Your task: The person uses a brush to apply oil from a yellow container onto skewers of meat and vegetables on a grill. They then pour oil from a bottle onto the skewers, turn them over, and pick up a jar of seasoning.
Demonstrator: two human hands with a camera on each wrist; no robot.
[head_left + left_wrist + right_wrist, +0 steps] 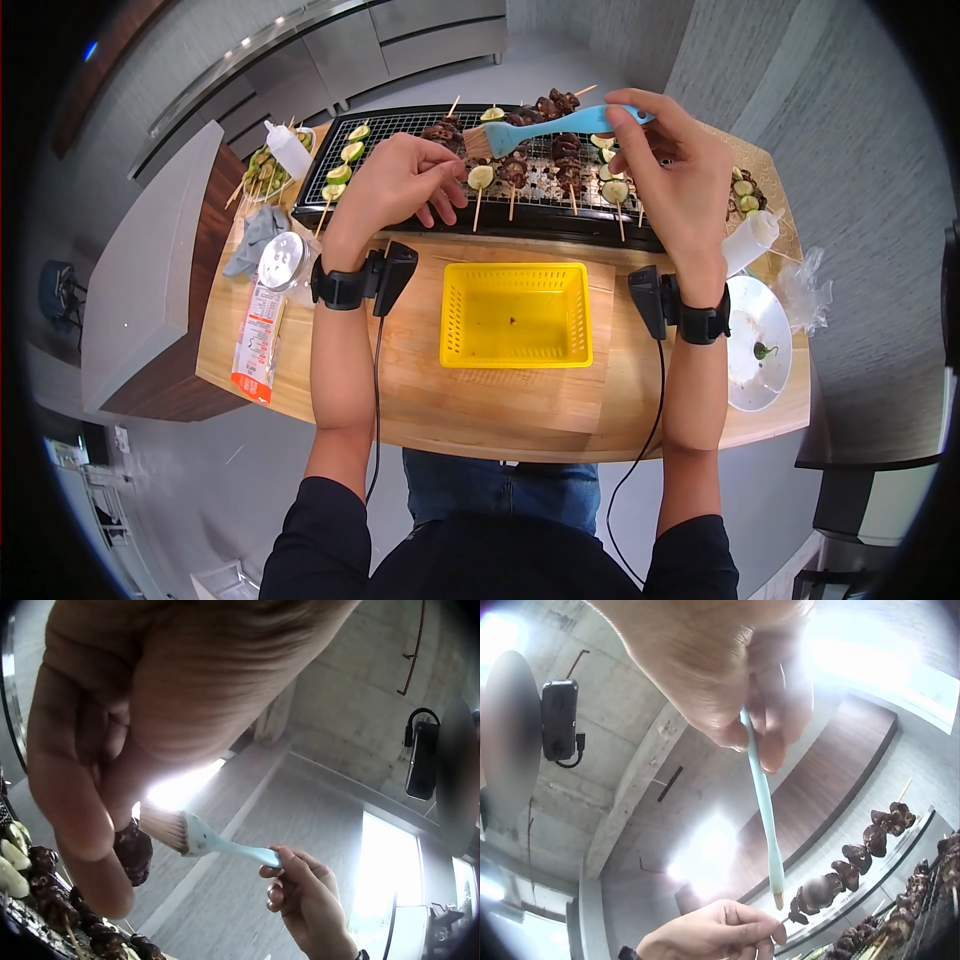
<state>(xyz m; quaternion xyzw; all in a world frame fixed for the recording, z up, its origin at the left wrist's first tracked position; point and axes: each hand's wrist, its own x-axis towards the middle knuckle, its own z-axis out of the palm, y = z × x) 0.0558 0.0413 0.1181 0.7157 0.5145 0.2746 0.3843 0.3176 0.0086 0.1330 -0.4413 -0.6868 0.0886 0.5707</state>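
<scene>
In the head view my right hand point(682, 165) pinches the handle of a light blue basting brush point(550, 128) above the grill point(560, 229). Its brown bristles point(478, 146) point left, close to my left fingers. My left hand point(395, 185) holds the stick end of a skewer of dark meat pieces point(859, 859), raised over the grill and slanting away to the right. From the left wrist, the bristles appear right beside the nearest meat piece point(135, 853). More meat skewers and green vegetable-slice skewers point(351, 152) lie on the grill's wire mesh.
A yellow basket point(516, 361) stands in front of the grill on the wooden table point(420, 400). At left are a shaker jar point(284, 258), an orange-white packet point(258, 340) and a squeeze bottle point(289, 150). Another bottle point(750, 242) and a white plate point(755, 385) stand at right.
</scene>
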